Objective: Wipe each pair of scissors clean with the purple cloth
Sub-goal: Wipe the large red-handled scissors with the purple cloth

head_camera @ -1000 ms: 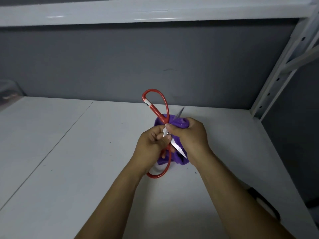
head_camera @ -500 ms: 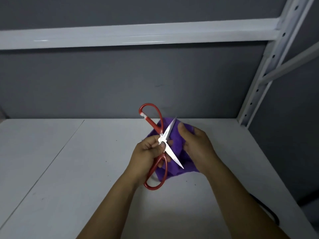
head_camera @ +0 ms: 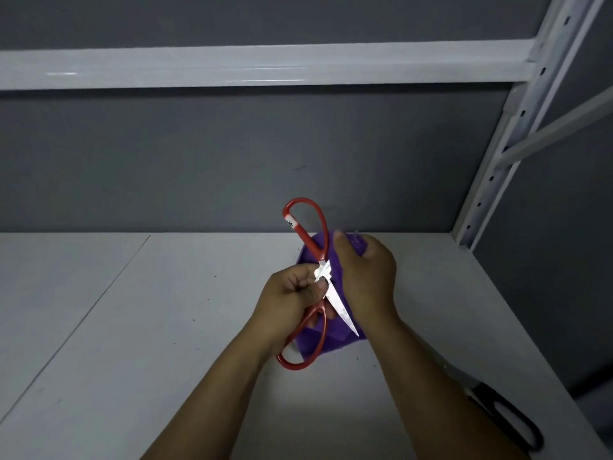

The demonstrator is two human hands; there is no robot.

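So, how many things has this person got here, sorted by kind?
Scissors: 2 (red-handled scissors, black-handled scissors)
Cloths: 1 (purple cloth)
Total: 3

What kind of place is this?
Probably a storage rack or workshop shelving: a white shelf board, a perforated metal upright at its corner, and another shelf beam overhead, against a grey wall.

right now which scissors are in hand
The red-handled scissors, blades open, gripped by the left hand; the black-handled scissors lie on the shelf, in neither hand.
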